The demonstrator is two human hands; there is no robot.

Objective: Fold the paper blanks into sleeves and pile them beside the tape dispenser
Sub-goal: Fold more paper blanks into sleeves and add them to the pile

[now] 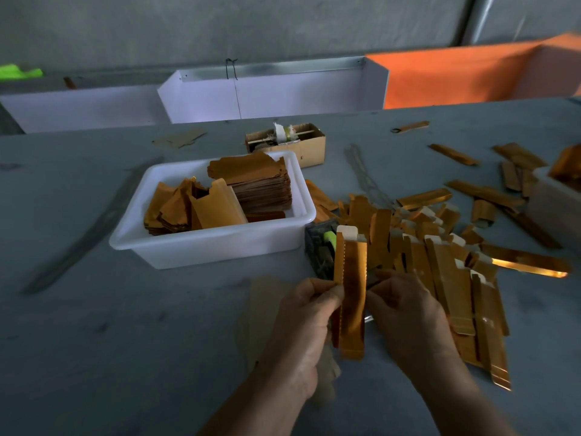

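A long gold paper blank (pixel 351 297) stands upright between my hands, partly folded, its white flap at the top. My left hand (pixel 306 322) pinches its left edge and my right hand (pixel 405 313) pinches its right edge. Behind it sits the dark tape dispenser (pixel 319 247) with a green roll. A loose pile of folded gold sleeves (pixel 440 272) spreads to the dispenser's right. A white tub (pixel 201 243) to the left holds stacked flat gold blanks (pixel 257 180).
A small cardboard box (pixel 301 143) stands behind the tub. A second white tub (pixel 553 209) sits at the right edge with gold pieces. Stray sleeves (pixel 454 154) lie on the grey table. White and orange bins line the back.
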